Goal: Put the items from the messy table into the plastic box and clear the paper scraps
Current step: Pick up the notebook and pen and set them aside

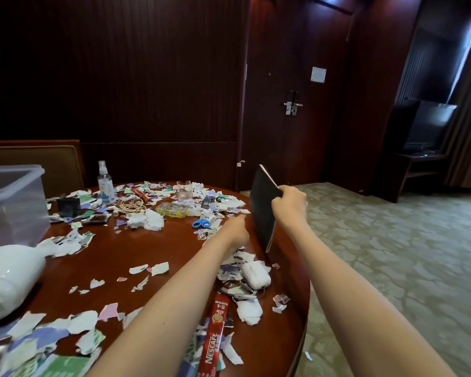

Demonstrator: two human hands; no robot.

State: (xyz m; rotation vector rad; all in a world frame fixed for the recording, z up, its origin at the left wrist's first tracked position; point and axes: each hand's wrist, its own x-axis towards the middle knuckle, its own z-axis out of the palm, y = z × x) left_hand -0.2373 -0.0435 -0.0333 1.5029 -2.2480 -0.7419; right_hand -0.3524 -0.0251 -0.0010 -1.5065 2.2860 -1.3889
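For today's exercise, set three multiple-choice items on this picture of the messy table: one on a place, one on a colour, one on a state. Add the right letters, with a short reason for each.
1. Where does the plastic box stand?
A. at the left side of the table
B. on the carpet
C. beside the door

2. What colour are the handles of the scissors?
A. red
B. blue
C. yellow

3. What state is the black notebook in?
A. lying flat under scraps
B. inside the box
C. held up on edge by the right hand

Answers:
1 A: the box stands at the table's left, cut off by the picture's edge.
2 B: the handles show blue among the paper scraps.
3 C: the right hand grips the notebook near its top, cover upright.
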